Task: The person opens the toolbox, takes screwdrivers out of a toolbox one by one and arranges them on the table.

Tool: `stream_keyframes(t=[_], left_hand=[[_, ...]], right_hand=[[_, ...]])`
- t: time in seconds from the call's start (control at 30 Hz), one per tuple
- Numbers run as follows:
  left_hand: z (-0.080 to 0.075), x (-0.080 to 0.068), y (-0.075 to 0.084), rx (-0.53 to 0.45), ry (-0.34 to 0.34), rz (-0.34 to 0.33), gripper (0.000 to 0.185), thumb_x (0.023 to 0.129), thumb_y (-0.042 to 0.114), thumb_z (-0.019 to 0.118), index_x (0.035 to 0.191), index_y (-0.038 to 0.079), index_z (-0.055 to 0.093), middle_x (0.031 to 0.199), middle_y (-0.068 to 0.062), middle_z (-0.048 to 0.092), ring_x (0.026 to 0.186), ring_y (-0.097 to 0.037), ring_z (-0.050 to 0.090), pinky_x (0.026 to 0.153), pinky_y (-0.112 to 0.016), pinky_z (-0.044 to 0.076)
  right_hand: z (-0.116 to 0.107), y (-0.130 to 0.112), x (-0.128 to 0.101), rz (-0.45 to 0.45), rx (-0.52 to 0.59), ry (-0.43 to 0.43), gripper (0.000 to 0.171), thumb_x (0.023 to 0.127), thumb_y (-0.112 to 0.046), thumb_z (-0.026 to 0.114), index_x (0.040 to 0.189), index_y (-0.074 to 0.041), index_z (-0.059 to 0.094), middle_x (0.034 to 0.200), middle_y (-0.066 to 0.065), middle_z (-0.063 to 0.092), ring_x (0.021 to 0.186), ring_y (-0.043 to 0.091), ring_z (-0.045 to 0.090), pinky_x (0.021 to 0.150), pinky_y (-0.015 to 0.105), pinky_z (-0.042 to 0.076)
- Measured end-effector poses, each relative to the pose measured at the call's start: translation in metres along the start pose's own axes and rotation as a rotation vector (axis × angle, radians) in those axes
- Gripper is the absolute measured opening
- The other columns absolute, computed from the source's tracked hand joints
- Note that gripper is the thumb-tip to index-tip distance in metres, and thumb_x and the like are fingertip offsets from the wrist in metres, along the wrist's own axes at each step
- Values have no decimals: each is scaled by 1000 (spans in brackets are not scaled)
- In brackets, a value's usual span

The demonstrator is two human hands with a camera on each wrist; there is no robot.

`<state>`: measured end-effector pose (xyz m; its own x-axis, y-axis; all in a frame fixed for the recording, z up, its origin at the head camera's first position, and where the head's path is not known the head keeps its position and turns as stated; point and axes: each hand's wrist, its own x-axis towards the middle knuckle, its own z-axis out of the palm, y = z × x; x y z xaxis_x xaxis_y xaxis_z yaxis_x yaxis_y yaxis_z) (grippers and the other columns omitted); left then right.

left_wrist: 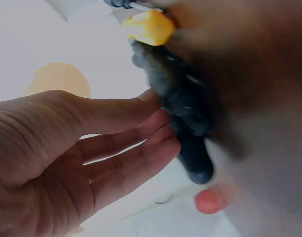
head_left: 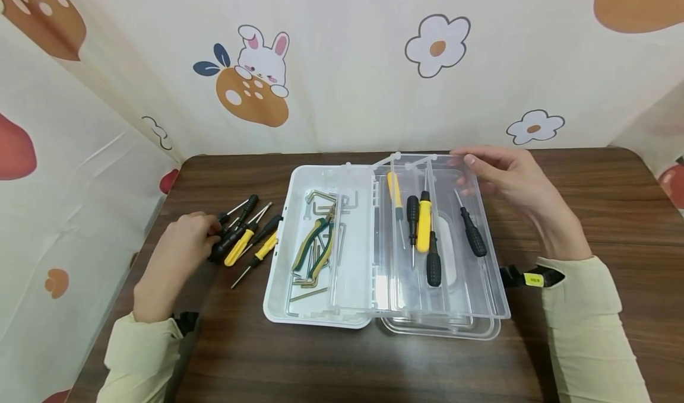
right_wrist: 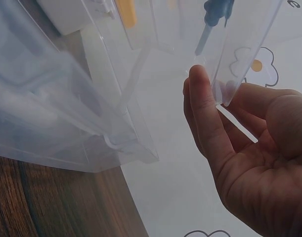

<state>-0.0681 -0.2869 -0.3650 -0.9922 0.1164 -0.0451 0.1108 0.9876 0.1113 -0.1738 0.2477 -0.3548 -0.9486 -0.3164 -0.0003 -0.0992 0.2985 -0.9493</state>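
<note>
The left hand (head_left: pixel 181 246) sat on the near end of the loose screwdriver pile (head_left: pixel 247 234), fingers curled in against the black handles. The left wrist view showed fingertips (left_wrist: pixel 158 126) touching a black handle (left_wrist: pixel 183 106) with a yellow one (left_wrist: pixel 148 27) just above, but whether the fingers had truly closed round one, I could not tell. Those drivers lay on the wooden table (head_left: pixel 342 361) just left of the white toolbox (head_left: pixel 299 237), long axes running diagonally, handles toward the hand, tips pointing down toward the person and up toward the box. So the pile lay directly under the left hand, well apart from the right.

Over on the other side, the right hand (head_left: pixel 507 174) pinched the far right corner of the clear tray (head_left: pixel 470 302), thumb and fingers on its thin wall; the right wrist view showed a fingertip (right_wrist: pixel 202 106) pressed to that clear edge. In the tray lay screwdrivers (head_left: pixel 424 231), black and yellow, long axes running away from the person. The open box held pliers (head_left: pixel 315 246) and hex keys (head_left: pixel 320 204). A cartoon backdrop (head_left: pixel 262 70) stood behind.
</note>
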Motion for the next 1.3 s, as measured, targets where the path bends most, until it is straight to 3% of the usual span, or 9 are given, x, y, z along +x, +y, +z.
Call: stream_keyframes(t=[0.17,0.37,0.5,0.7,0.87,1.0,1.3], left_hand=[[-13,7,18,12,50,45,5,88,-4,75,93,-3,73,88,-18,70,77,-32,67,70,-54,56],[-37,15,57,-13,96,148,21,89,-5,76,109,-1,73,102,-19,72,88,-34,70,78,-53,60],[-54,20,85,-28,150,259,26,87,-7,77,112,2,74,108,-16,72,97,-34,70,84,-51,62],[-69,29,122,30,194,452,36,85,-4,82,119,4,74,111,-13,72,103,-30,68,88,-44,63],[-77,35,147,56,196,618,40,85,-7,79,122,6,73,117,-11,72,107,-26,67,89,-39,63],[-79,41,162,76,235,759,39,86,-7,79,122,8,73,117,-9,72,105,-23,67,84,-34,64],[-83,52,191,155,214,922,45,87,2,83,129,11,70,124,-7,72,111,-21,66,88,-32,63]], right_hand=[[1,0,1,10,-3,10,35,105,-24,63,137,-9,67,118,-11,74,88,10,75,78,29,64],[1,-1,0,16,7,17,34,105,-24,63,136,-11,69,118,-12,74,88,10,75,78,29,64],[1,0,0,8,12,7,36,105,-23,63,137,-7,67,118,-10,74,87,10,75,78,30,65],[0,-1,0,5,18,3,35,105,-22,63,136,-7,68,117,-9,75,86,10,75,77,31,65],[1,-1,1,14,30,14,32,105,-21,64,135,-11,70,116,-11,76,86,11,75,76,32,65],[1,-1,1,14,31,15,32,105,-21,64,135,-11,70,116,-12,76,86,11,75,76,32,65],[0,1,2,-4,5,1,35,105,-23,63,137,-7,67,115,-13,76,86,10,75,77,30,65]])
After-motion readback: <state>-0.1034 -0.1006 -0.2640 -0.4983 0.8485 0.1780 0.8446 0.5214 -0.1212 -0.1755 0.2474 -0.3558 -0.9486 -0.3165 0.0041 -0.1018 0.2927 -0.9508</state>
